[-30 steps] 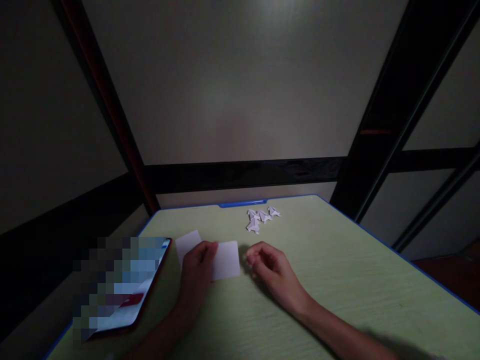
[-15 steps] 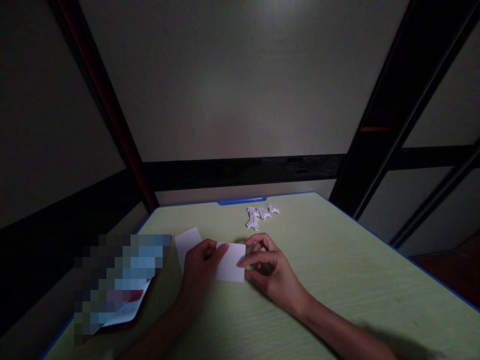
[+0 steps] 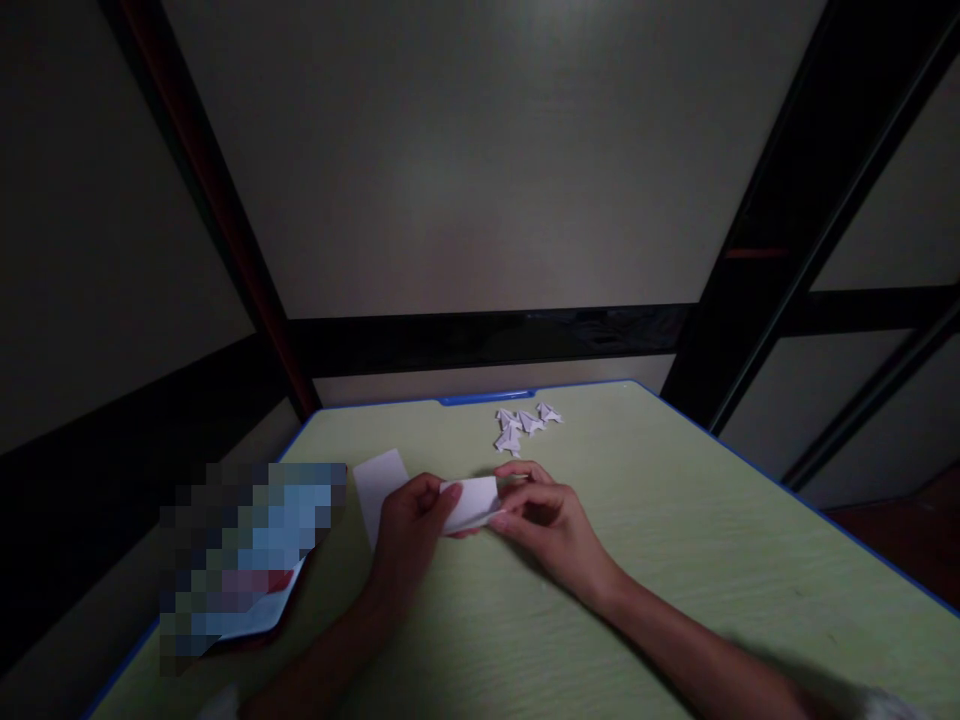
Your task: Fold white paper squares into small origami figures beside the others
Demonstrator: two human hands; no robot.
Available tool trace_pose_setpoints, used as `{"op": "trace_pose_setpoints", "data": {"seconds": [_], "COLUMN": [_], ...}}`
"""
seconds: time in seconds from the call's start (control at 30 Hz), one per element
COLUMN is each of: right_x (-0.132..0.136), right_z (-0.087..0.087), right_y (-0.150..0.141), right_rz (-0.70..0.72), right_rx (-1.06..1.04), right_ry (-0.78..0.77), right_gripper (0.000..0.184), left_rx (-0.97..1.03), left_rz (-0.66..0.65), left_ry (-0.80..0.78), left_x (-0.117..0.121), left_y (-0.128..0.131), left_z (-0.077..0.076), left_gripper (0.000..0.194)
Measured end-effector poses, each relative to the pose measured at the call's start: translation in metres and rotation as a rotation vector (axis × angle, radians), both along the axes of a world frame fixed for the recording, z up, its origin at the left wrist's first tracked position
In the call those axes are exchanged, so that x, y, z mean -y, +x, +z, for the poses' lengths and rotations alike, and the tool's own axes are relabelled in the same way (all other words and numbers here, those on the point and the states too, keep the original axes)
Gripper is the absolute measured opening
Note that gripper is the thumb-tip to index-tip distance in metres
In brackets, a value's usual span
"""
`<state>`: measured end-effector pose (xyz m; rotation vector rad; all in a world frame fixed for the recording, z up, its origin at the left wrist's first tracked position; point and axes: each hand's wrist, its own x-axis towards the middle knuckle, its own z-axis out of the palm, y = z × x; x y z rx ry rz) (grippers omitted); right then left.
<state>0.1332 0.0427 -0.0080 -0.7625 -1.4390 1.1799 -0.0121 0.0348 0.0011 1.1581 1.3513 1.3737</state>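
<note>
My left hand and my right hand both pinch a small white paper sheet, lifted a little off the pale green table and bent between them. The left fingers grip its left edge, the right fingers its right edge. Another white paper sheet lies flat on the table just left of my left hand.
Several small folded white paper figures sit near the table's far edge. A phone, its screen blurred out, lies at the near left corner. A dark metal frame and a wall stand behind the blue-edged table.
My right hand moved left and took hold of the sheet's right edge. Both hands then raised the sheet off the table and began bending it.
</note>
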Motion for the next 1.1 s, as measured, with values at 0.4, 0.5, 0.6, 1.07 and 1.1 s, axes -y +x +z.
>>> {"op": "trace_pose_setpoints", "data": {"seconds": [0.4,0.5,0.6,1.07,1.1], "right_x": [-0.0012,-0.002,-0.0024,0.0012,0.0011], "right_z": [0.0015,0.0004,-0.0004,-0.0003,-0.0007], "right_y": [-0.0012,-0.0006,-0.0004,0.0013,0.0014], "right_rz": [-0.075,-0.135,-0.181,-0.213,-0.209], "right_rx": [-0.094,-0.077,-0.042,0.045,0.045], "right_ry": [-0.28,-0.27,-0.236,-0.17,-0.163], "right_gripper": [0.022,0.022,0.022,0.021,0.02], "left_rx": [0.052,0.072,0.111,0.039,0.04], "left_rz": [-0.226,-0.236,-0.254,-0.246,-0.247], "left_ry": [-0.03,-0.022,-0.015,-0.082,-0.081], "left_x": [0.0031,0.004,0.0044,0.0059,0.0055], "left_y": [0.0042,0.0031,0.0019,0.0062,0.0061], "left_z": [0.0022,0.0,-0.0026,0.0007,0.0001], "left_gripper": [0.009,0.017,0.026,0.012,0.012]}}
